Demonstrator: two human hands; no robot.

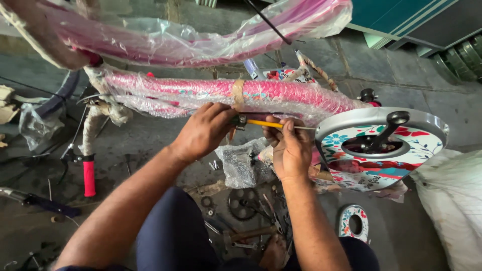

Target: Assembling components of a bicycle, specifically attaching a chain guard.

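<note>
Head view: yellow-handled screwdriver (266,123) lying level, tip toward chain guard (381,145).

Two hands (203,131) (289,148), one screwdriver (266,123), one pink handlebar sleeve (89,177), two floral chain covers (381,145) (354,222)

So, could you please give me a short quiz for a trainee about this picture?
1. True or false: the left hand and right hand both hold the yellow tool.
2. What covers the pink frame? A) plastic wrap B) cloth C) paper
3. Which thing with a pink grip stands at the left?

Key: 1. true. 2. A. 3. The handlebar.
</note>
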